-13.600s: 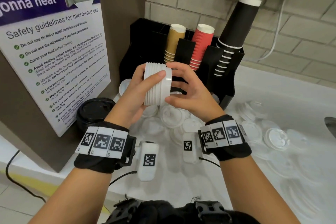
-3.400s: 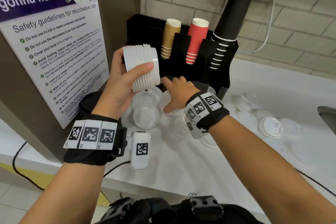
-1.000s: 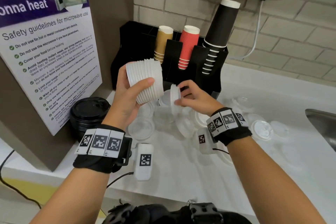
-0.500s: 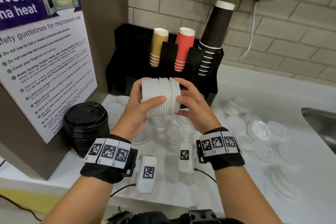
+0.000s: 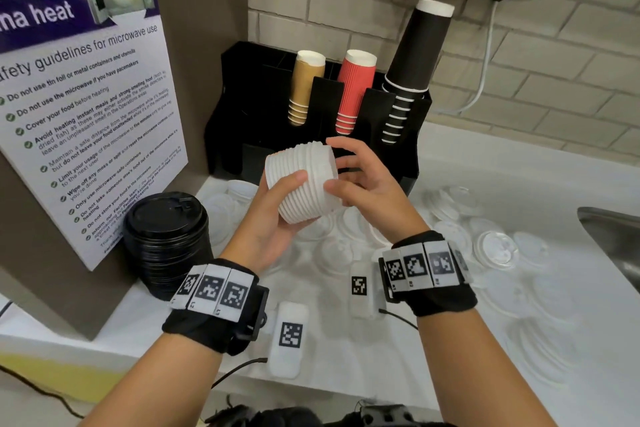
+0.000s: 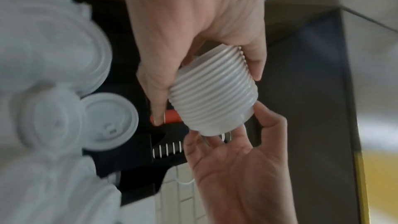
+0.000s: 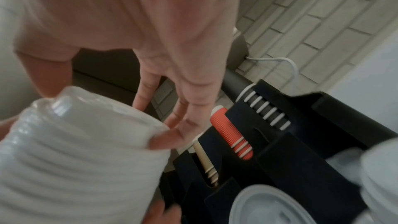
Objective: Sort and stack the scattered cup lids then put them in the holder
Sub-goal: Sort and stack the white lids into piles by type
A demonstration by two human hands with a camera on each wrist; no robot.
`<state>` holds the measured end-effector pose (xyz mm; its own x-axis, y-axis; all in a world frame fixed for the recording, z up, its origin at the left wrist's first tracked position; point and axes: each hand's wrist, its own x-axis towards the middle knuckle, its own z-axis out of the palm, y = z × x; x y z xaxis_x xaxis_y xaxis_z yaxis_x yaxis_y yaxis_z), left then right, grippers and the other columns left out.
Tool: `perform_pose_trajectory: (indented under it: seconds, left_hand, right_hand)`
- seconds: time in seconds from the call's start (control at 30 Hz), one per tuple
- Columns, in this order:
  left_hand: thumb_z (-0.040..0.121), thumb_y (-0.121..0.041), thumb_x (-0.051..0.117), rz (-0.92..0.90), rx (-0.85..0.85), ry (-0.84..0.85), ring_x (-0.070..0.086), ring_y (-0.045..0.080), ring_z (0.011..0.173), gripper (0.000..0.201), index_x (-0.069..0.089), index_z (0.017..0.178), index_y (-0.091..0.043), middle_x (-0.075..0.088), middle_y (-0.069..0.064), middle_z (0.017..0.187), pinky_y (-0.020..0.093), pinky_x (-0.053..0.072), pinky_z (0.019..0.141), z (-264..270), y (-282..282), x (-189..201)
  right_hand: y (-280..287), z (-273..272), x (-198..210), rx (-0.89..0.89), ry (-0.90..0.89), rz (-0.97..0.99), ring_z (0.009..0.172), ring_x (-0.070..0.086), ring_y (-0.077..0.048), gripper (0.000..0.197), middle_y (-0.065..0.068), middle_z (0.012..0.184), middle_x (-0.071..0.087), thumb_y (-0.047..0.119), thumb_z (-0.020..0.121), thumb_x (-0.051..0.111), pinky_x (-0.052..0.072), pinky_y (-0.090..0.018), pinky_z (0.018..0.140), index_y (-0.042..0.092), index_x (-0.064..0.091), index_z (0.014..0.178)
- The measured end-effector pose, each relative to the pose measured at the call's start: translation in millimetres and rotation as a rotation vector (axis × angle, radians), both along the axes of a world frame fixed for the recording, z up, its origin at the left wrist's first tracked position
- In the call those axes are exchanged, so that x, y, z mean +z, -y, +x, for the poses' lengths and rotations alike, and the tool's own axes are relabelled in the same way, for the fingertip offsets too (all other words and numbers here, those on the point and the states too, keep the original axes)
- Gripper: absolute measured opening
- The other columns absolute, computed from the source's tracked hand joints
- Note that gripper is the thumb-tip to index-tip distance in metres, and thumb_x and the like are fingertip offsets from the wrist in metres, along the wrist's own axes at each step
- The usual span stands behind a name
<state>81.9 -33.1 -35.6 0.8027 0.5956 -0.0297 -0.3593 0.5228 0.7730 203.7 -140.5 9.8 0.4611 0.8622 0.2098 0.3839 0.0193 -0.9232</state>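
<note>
White surface point(image 5: 346, 357) against a pale brick wall, microwave safety poster point(image 5: 86, 107) at left. Black cup holder point(image 5: 249, 107) at the back carries tan cups point(image 5: 304, 90), red cups point(image 5: 355, 90) and black cups point(image 5: 415, 62), each stack upside down in its own slot. Stack of white lids point(image 5: 304, 180) is held on its side in the air, in front of the holder and above the surface. Left hand point(image 5: 273, 222) grips it from below, thumb curled over the near side, fingers wrapped behind. Right hand point(image 5: 363, 187) has fingers loosely spread, with fingertips touching the stack's right end (no closed grip visible). Loose white lids point(image 5: 491, 246) lie scattered on the surface beneath and to the right. Stack of black lids point(image 5: 166, 239) stands at left, beside the poster.
</note>
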Motion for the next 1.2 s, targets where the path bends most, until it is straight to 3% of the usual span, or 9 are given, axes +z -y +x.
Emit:
perform_pose_trajectory:
  seconds: [0.13, 0.3, 0.43, 0.53, 0.63, 0.7, 0.83, 0.97, 1.2]
  left_hand:
    - [0.078, -0.051, 0.064, -0.107, -0.076, -0.02, 0.069, 0.025, 0.106, 0.058, 0.057, 0.13, -0.025, 0.069, 0.009, 0.118, 0.048, 0.052, 0.09, 3, 3, -1]
    - [0.09, -0.05, 0.048, -0.223, -0.153, 0.029, 0.062, 0.025, 0.118, 0.058, 0.052, 0.138, -0.018, 0.063, 0.013, 0.131, 0.037, 0.054, 0.091, 7, 5, 4]
    - [0.099, -0.05, 0.039, -0.306, -0.14, 0.013, 0.064, 0.026, 0.116, 0.052, 0.055, 0.134, -0.014, 0.065, 0.014, 0.127, 0.036, 0.056, 0.091, 9, 1, -1]
    - [0.095, -0.053, 0.046, -0.348, -0.102, -0.01, 0.066, 0.028, 0.112, 0.053, 0.06, 0.129, -0.015, 0.067, 0.014, 0.124, 0.041, 0.054, 0.094, 8, -4, -5]
    - [0.092, -0.051, 0.052, -0.394, -0.087, -0.002, 0.068, 0.028, 0.107, 0.051, 0.062, 0.125, -0.013, 0.069, 0.014, 0.121, 0.041, 0.057, 0.088, 6, -9, -7]
    - [0.086, -0.052, 0.058, -0.406, -0.099, 0.002, 0.068, 0.029, 0.108, 0.055, 0.062, 0.126, -0.014, 0.068, 0.013, 0.123, 0.042, 0.059, 0.084, 3, -10, -7]
    - [0.072, -0.053, 0.067, -0.4, -0.119, 0.01, 0.066, 0.03, 0.113, 0.071, 0.059, 0.132, -0.015, 0.066, 0.012, 0.126, 0.043, 0.059, 0.083, -1, -14, -6]
    - [0.075, -0.05, 0.064, -0.336, -0.108, 0.01, 0.064, 0.029, 0.116, 0.071, 0.055, 0.136, -0.015, 0.064, 0.012, 0.13, 0.039, 0.06, 0.076, -3, -15, -4]
    - [0.079, -0.043, 0.063, -0.25, -0.079, 0.002, 0.065, 0.026, 0.115, 0.067, 0.053, 0.139, -0.015, 0.064, 0.011, 0.131, 0.035, 0.059, 0.074, -4, -20, -5]
  right_hand:
    - [-5, 6, 21, -0.026, 0.27, -0.078, 0.093, 0.059, -0.01, 0.045, 0.006, 0.108, 0.058, 0.038, 0.078, 0.076, 0.053, -0.021, 0.072, 0.037, 0.053, 0.117]
    - [-7, 15, 43, 0.036, 0.532, -0.233, 0.096, 0.051, -0.006, 0.044, 0.006, 0.111, 0.05, 0.047, 0.074, 0.076, 0.046, -0.016, 0.077, 0.032, 0.058, 0.111]
    - [-8, 20, 49, 0.119, 0.568, -0.33, 0.104, 0.052, -0.009, 0.037, 0.008, 0.112, 0.047, 0.042, 0.083, 0.069, 0.046, -0.018, 0.089, 0.032, 0.059, 0.117]
    - [-7, 33, 46, 0.117, 0.457, -0.287, 0.102, 0.055, -0.002, 0.025, 0.015, 0.111, 0.052, 0.034, 0.095, 0.056, 0.05, -0.012, 0.082, 0.03, 0.059, 0.12]
    - [-8, 58, 30, -0.019, 0.418, -0.352, 0.1, 0.058, -0.003, 0.024, 0.012, 0.109, 0.06, 0.024, 0.098, 0.051, 0.047, -0.016, 0.08, 0.019, 0.062, 0.119]
    - [-9, 73, 9, 0.004, 0.604, -0.641, 0.112, 0.057, -0.015, 0.029, 0.003, 0.118, 0.06, 0.024, 0.095, 0.056, 0.041, -0.019, 0.089, 0.016, 0.061, 0.123]
    - [-7, 82, -38, 0.01, 0.828, -1.149, 0.124, 0.046, -0.029, 0.067, -0.007, 0.137, 0.045, 0.049, 0.081, 0.068, 0.042, -0.038, 0.098, 0.027, 0.042, 0.138]
    - [-6, 91, -53, -0.07, 0.812, -1.231, 0.115, 0.053, -0.035, 0.094, -0.014, 0.134, 0.041, 0.048, 0.066, 0.081, 0.05, -0.044, 0.092, 0.026, 0.03, 0.142]
    - [5, 104, -50, -0.063, 0.713, -1.196, 0.1, 0.054, -0.03, 0.079, -0.008, 0.123, 0.042, 0.04, 0.069, 0.079, 0.048, -0.038, 0.08, 0.034, 0.035, 0.135]
